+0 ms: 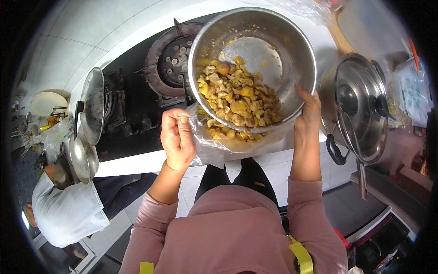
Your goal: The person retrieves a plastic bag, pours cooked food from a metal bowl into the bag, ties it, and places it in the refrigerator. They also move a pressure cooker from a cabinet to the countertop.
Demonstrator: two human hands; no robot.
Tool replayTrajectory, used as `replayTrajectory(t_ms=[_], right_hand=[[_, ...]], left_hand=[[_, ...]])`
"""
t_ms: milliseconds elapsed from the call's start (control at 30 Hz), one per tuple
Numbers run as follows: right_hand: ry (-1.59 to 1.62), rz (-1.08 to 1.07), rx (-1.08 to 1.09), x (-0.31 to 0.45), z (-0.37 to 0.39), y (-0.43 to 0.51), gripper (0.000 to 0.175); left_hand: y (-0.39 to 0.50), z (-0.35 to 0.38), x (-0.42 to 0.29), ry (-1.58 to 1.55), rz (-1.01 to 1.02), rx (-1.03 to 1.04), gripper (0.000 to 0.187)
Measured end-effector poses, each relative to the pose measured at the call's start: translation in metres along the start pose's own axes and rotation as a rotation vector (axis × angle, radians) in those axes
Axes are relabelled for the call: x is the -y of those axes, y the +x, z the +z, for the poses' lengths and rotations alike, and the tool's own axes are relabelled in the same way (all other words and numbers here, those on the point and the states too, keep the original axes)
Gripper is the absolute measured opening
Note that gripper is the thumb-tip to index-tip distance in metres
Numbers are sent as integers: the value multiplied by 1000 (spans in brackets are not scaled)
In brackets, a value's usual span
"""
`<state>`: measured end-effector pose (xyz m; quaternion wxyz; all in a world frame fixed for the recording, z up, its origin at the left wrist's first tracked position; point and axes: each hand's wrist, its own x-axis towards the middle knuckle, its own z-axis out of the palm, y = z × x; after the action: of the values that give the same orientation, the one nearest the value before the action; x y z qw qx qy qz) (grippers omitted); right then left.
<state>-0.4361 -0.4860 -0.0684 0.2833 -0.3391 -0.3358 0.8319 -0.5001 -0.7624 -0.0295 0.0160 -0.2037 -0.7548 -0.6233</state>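
A large stainless-steel pot (297, 51) is tilted towards me above the counter's front edge. Yellow-brown chopped food (236, 96), perhaps cut meat or mushrooms, is heaped along its lower side. My right hand (308, 106) grips the pot's right rim, thumb inside and the other fingers mostly hidden behind. My left hand (178, 137) pinches the edge of a clear plastic bag (212, 150) between thumb and fingers. The bag's mouth lies beneath the pot's near rim. More of the same food shows inside the bag, just below that rim.
A gas hob with a round burner (174, 61) lies at the left. To the right stands a steel pot (328, 113) with a glass lid (356, 130) and a ladle handle (361, 181). Another glass lid (90, 106) stands at far left, near a person in white (68, 212).
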Motion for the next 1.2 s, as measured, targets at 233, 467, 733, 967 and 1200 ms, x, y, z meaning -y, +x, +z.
replayTrajectory(t_ms=[233, 467, 733, 967, 1200], right_hand=[[-12, 19, -39, 0, -1, -4, 24], [-47, 23, -222, 2, 9, -5, 26], [123, 71, -177, 9, 15, 14, 26], [260, 89, -284, 13, 35, 56, 16], [154, 50, -572, 1, 32, 83, 13]], left_hand=[[-2, -1, 0, -50, -39, -8, 6], [-1, 1, 1, -35, -11, -17, 7], [-1, 1, 1, -88, -26, -18, 6], [-5, 0, 1, -110, -67, -28, 6], [-5, -2, 0, -77, -78, -14, 6]])
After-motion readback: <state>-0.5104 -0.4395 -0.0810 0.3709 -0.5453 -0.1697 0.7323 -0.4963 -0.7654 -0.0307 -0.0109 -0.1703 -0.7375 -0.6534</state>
